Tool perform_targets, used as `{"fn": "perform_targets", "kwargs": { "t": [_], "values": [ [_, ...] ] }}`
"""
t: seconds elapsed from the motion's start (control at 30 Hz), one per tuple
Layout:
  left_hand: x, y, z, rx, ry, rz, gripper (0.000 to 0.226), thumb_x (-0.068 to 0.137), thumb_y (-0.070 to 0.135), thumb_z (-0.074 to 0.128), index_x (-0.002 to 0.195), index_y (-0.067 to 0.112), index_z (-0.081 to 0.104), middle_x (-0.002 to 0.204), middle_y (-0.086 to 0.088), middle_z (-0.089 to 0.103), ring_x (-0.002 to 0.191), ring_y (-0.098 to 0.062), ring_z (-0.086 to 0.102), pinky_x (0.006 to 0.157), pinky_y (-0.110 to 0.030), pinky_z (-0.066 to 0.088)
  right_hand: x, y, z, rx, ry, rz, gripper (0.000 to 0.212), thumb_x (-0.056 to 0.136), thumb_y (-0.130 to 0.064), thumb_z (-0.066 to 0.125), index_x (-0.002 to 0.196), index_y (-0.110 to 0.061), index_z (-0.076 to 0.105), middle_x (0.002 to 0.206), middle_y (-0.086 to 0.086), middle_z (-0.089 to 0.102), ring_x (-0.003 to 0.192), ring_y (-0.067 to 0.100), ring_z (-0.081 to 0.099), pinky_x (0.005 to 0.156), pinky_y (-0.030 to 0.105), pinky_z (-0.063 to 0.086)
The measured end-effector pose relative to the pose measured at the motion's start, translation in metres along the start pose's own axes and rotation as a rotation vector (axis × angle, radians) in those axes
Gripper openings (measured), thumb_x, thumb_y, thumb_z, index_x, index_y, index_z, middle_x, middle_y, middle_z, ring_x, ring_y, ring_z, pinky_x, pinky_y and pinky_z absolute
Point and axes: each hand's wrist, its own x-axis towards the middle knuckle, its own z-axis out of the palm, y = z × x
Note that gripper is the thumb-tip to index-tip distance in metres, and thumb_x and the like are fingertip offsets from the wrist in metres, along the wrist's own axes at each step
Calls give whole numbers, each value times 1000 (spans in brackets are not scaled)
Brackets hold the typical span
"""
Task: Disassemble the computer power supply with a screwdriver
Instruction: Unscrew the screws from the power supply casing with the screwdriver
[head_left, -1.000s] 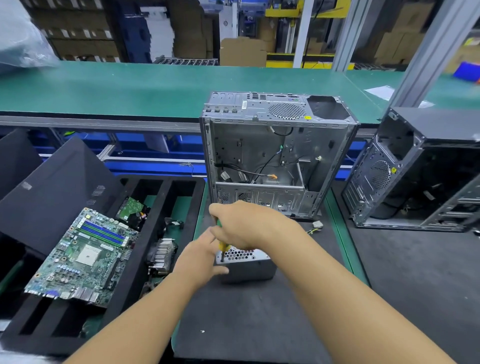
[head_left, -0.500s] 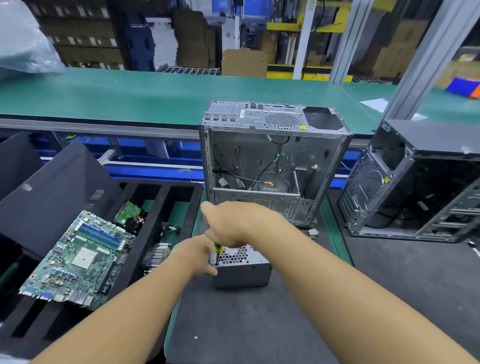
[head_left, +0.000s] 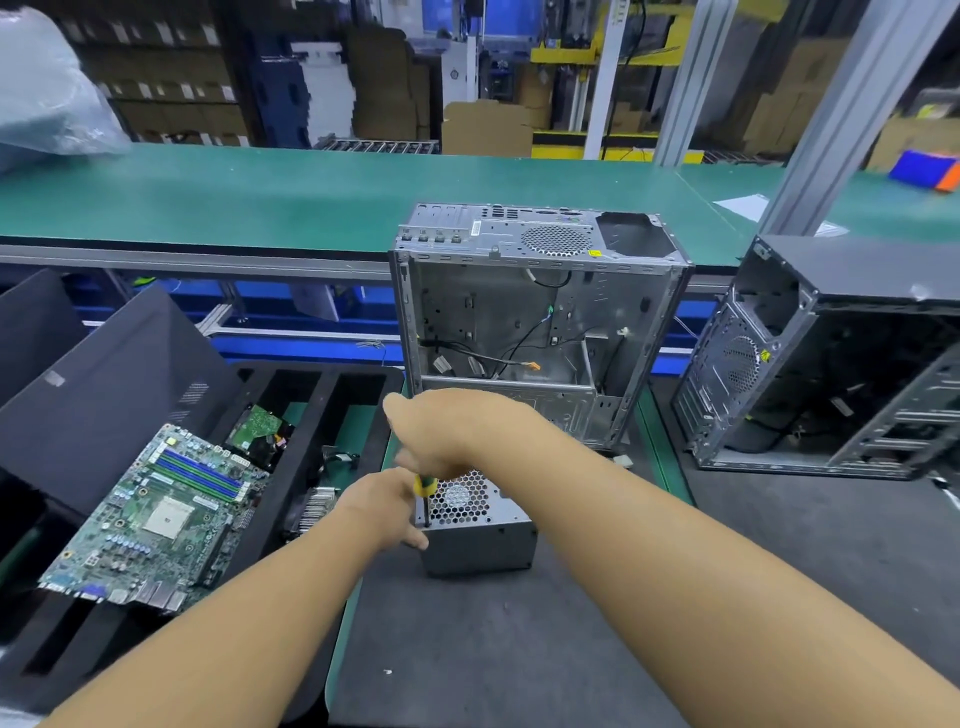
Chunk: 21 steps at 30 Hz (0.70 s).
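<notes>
A small grey power supply (head_left: 485, 545) with a round perforated fan grille on top sits on the dark mat in front of me. My right hand (head_left: 457, 431) grips a screwdriver (head_left: 425, 491) with a green and yellow handle, held upright with its tip on the supply's top left corner. My left hand (head_left: 382, 506) presses against the supply's left side and steadies it. Most of the handle is hidden under my right fist.
An empty silver computer case (head_left: 535, 317) stands just behind the supply. A black case (head_left: 831, 364) lies at the right. On the left, a black foam tray (head_left: 311, 395) holds a motherboard (head_left: 156, 519), a hard drive and a heatsink. A green conveyor (head_left: 260, 192) runs behind.
My hands and the screwdriver stay on the supply's top left corner. The view has shifted slightly, so the scene sits a little lower and to the left.
</notes>
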Motion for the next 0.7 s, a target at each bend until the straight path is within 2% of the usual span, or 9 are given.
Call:
{"fn": "perform_targets", "kwargs": {
  "t": [0.07, 0.13, 0.2, 0.23, 0.3, 0.37, 0.47, 0.6, 0.7],
  "values": [
    [0, -2, 0, -27, -12, -6, 71, 76, 53, 76, 132, 15, 56, 115, 1, 64, 120, -24, 57, 93, -30, 47, -4, 4, -5, 56, -76, -67, 23, 95, -20, 54, 115, -15, 44, 105, 5, 51, 74, 18, 52, 61, 33, 42],
    [-1, 0, -2, 23, -8, 16, 72, 79, 55, 73, 134, 13, 53, 128, -2, 61, 126, -24, 53, 100, -32, 45, -6, 3, -7, 71, -110, -60, 23, 95, -20, 53, 116, -20, 45, 108, 4, 49, 70, 14, 47, 57, 30, 36],
    [-7, 4, -6, 21, 8, 2, 77, 82, 59, 67, 139, 12, 47, 141, -6, 52, 132, -27, 47, 106, -36, 42, -5, 0, -6, 29, -119, 19, 25, 99, -23, 47, 123, -25, 41, 97, 5, 49, 69, 18, 48, 55, 32, 37],
    [-7, 5, -6, 6, 3, -5, 79, 83, 58, 67, 142, 12, 44, 144, -6, 49, 133, -27, 46, 107, -38, 42, -3, -4, -6, -45, -116, 53, 32, 102, -26, 43, 133, -29, 38, 91, 4, 45, 73, 23, 49, 59, 34, 42],
    [-11, 8, -8, -5, 26, 20, 81, 86, 57, 65, 147, 11, 38, 151, -3, 38, 136, -25, 43, 108, -37, 40, 0, -7, -6, -182, -79, 67, 45, 104, -24, 40, 146, -36, 31, 95, 3, 41, 85, 29, 48, 67, 40, 46],
    [-12, 8, -7, -11, 61, 24, 78, 89, 57, 60, 145, 8, 40, 151, -2, 34, 136, -21, 41, 107, -34, 38, 3, -6, -5, -111, -14, 74, 34, 104, -23, 39, 138, -20, 41, 107, 8, 51, 86, 28, 46, 66, 40, 43],
    [-13, 9, -7, -49, 41, 6, 74, 89, 56, 61, 143, 9, 44, 144, -5, 42, 132, -24, 45, 103, -34, 40, 1, 0, -10, -15, -79, -12, 17, 98, -17, 50, 114, -14, 45, 94, 4, 52, 75, 20, 51, 57, 32, 37],
    [-8, 2, -2, 47, -45, 10, 58, 80, 44, 76, 127, 14, 61, 107, 0, 61, 117, -22, 58, 83, -23, 43, -1, 0, -13, 32, -175, -79, 22, 96, -18, 54, 118, -21, 49, 102, 2, 54, 70, 13, 48, 55, 28, 35],
    [-10, 5, -4, 34, -15, 23, 75, 81, 49, 74, 140, 12, 46, 138, -5, 52, 127, -26, 51, 100, -34, 44, 2, -5, -5, -144, -131, 33, 41, 104, -29, 41, 144, -37, 32, 108, 5, 45, 87, 27, 48, 69, 39, 45]
  ]
}}
